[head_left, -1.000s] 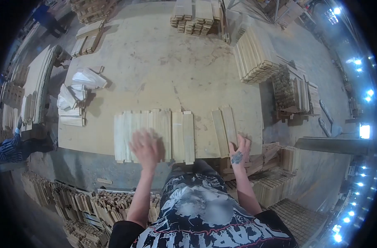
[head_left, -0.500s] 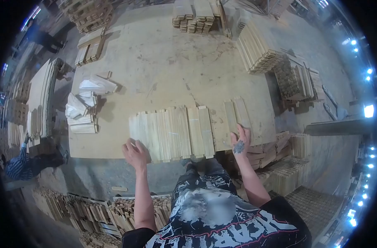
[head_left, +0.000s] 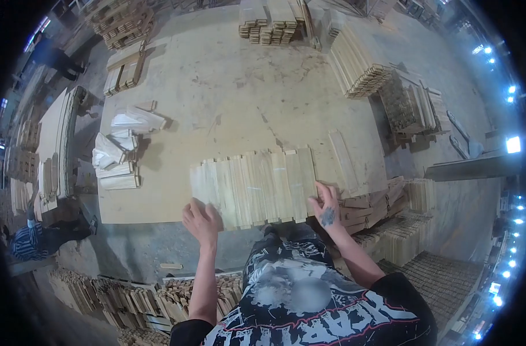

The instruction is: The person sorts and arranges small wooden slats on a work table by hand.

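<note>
A row of pale wooden slats (head_left: 245, 187) lies side by side across the table's near edge, with their ends slightly uneven. My left hand (head_left: 202, 224) is at the row's lower left corner, fingers apart and loosely bent, close to or touching the outermost slat. At the opposite end, my right hand (head_left: 327, 209) has its fingers curled along the outer edge of the rightmost wooden slat (head_left: 303, 176), with the thumb near its lower end. One separate slat (head_left: 343, 161) lies to the right, apart from the row.
The large table (head_left: 217, 109) carries white-wrapped bundles (head_left: 116, 153) at left and stacked boards (head_left: 268, 26) at the far side. Another board stack (head_left: 361, 63) stands at far right. Slat piles (head_left: 211, 294) lie below the near edge. A person in a striped top (head_left: 29, 242) is at left.
My right hand has moved left with one of the two separate slats, which now lies against the row. The row and my left hand have shifted slightly right.
</note>
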### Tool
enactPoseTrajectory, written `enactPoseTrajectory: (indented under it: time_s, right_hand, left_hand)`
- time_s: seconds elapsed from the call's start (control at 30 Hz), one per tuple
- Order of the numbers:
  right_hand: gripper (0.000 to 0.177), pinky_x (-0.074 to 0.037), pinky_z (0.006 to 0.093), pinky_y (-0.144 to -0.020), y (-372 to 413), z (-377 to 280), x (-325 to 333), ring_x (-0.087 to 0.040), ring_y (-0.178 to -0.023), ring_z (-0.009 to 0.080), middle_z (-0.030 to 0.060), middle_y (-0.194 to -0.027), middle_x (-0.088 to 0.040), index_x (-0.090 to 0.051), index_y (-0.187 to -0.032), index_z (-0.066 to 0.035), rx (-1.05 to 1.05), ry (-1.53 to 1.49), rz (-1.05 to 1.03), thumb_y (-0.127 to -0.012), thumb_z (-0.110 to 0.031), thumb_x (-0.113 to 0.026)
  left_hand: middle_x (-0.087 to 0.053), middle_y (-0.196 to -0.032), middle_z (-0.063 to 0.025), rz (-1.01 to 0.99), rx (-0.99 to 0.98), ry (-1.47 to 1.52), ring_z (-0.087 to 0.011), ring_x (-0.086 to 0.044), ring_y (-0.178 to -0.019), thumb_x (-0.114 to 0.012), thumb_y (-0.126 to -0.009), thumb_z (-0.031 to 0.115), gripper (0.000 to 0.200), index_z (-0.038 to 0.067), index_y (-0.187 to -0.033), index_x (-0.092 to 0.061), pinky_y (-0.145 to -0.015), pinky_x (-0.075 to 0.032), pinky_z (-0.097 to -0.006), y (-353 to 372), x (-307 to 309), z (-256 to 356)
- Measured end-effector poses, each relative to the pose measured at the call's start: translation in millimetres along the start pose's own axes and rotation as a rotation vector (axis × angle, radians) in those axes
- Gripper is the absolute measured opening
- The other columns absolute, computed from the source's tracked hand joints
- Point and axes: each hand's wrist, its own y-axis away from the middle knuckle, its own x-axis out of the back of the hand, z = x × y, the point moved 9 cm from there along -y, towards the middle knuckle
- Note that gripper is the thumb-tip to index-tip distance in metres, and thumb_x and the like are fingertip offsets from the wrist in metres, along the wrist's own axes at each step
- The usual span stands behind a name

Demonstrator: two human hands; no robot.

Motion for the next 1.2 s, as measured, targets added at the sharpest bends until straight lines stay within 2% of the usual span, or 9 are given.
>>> enactPoseTrajectory:
  time_s: [0.07,0.17,0.27,0.6,0.7,0.87,1.0,1.03,1.2]
  right_hand:
    - [0.065,-0.037,0.055,-0.111,10,-51,12,-0.05,-0.128,0.0324,0.0153,-0.136,-0.052,-0.058,-0.14,-0.012,0.279,0.211,0.015,-0.083,-0.035,-0.078]
    - [0.078,-0.014,0.0672,-0.121,28,-71,-29,-0.032,-0.149,0.0321,0.0152,-0.156,-0.038,-0.053,-0.146,-0.015,0.537,0.308,-0.261,-0.082,-0.055,-0.074]
    - [0.089,-0.007,0.0702,-0.122,28,-77,-63,-0.025,-0.153,0.0315,0.0133,-0.162,-0.032,-0.046,-0.153,-0.018,0.658,0.383,-0.45,-0.08,-0.065,-0.069]
    - [0.089,-0.016,0.0625,-0.123,10,-84,-68,-0.033,-0.149,0.0304,0.0119,-0.158,-0.039,-0.048,-0.152,-0.022,0.761,0.371,-0.39,-0.079,-0.068,-0.067]
    - [0.078,-0.02,0.0608,-0.122,8,-90,-50,-0.038,-0.146,0.0318,0.0137,-0.153,-0.044,-0.054,-0.147,-0.019,0.729,0.261,-0.352,-0.082,-0.058,-0.073]
    - [0.053,-0.042,0.0475,-0.107,11,-46,11,-0.054,-0.125,0.0336,0.015,-0.135,-0.055,-0.06,-0.135,-0.011,0.323,0.123,0.016,-0.087,-0.027,-0.076]
    - [0.041,-0.053,0.0358,-0.086,33,30,26,-0.063,-0.101,0.0243,0.012,-0.114,-0.062,-0.061,-0.131,-0.007,-0.163,-0.113,0.198,-0.093,-0.017,-0.073]
    - [0.038,-0.053,0.0309,-0.078,38,40,23,-0.062,-0.094,0.0163,0.0087,-0.106,-0.063,-0.061,-0.131,-0.005,-0.175,-0.215,0.233,-0.097,-0.018,-0.07]
    - [0.038,-0.053,0.0283,-0.077,47,54,10,-0.061,-0.084,0.013,0.0053,-0.097,-0.064,-0.058,-0.135,-0.004,-0.239,-0.311,0.172,-0.101,-0.018,-0.066]
  left_hand:
    - [-0.05,-0.136,-0.0206,-0.087,-0.191,-0.006,-0.0378,-0.048,-0.125,-0.074,-0.09,0.033,0.062,0.006,-0.141,-0.053,-0.106,-0.036,-0.0557,6,4,35]
    - [-0.042,-0.152,-0.0183,-0.397,-0.559,0.085,-0.0397,-0.036,-0.142,-0.075,-0.086,0.046,0.079,0.011,-0.15,-0.046,-0.117,-0.025,-0.0628,40,-14,99]
    - [-0.036,-0.159,-0.0149,-0.547,-0.794,0.036,-0.0397,-0.027,-0.15,-0.071,-0.083,0.058,0.089,0.014,-0.155,-0.041,-0.121,-0.016,-0.066,70,-51,128]
    - [-0.036,-0.159,-0.0163,-0.555,-0.863,0.042,-0.039,-0.031,-0.149,-0.071,-0.08,0.061,0.094,0.013,-0.155,-0.042,-0.121,-0.019,-0.0653,56,-58,143]
    - [-0.045,-0.151,-0.0169,-0.453,-0.688,0.184,-0.0393,-0.038,-0.143,-0.075,-0.084,0.051,0.083,0.012,-0.151,-0.046,-0.117,-0.027,-0.062,40,-28,125]
    - [-0.056,-0.13,-0.0198,-0.028,0.066,0.115,-0.036,-0.051,-0.12,-0.071,-0.092,0.024,0.04,0.004,-0.126,-0.061,-0.102,-0.039,-0.0526,18,21,-6]
    - [-0.064,-0.102,-0.0127,-0.117,0.522,0.41,-0.0248,-0.06,-0.094,-0.069,-0.097,0.023,0.027,0.0,-0.109,-0.065,-0.085,-0.047,-0.0413,43,8,-72]
    - [-0.064,-0.094,-0.0099,-0.149,0.65,0.568,-0.0217,-0.06,-0.086,-0.068,-0.098,0.023,0.026,-0.001,-0.106,-0.065,-0.079,-0.048,-0.0382,53,-5,-80]
    - [-0.06,-0.075,-0.0024,-0.097,0.876,0.915,-0.0139,-0.054,-0.067,-0.067,-0.101,0.025,0.027,-0.002,-0.099,-0.064,-0.063,-0.046,-0.0311,65,-26,-99]
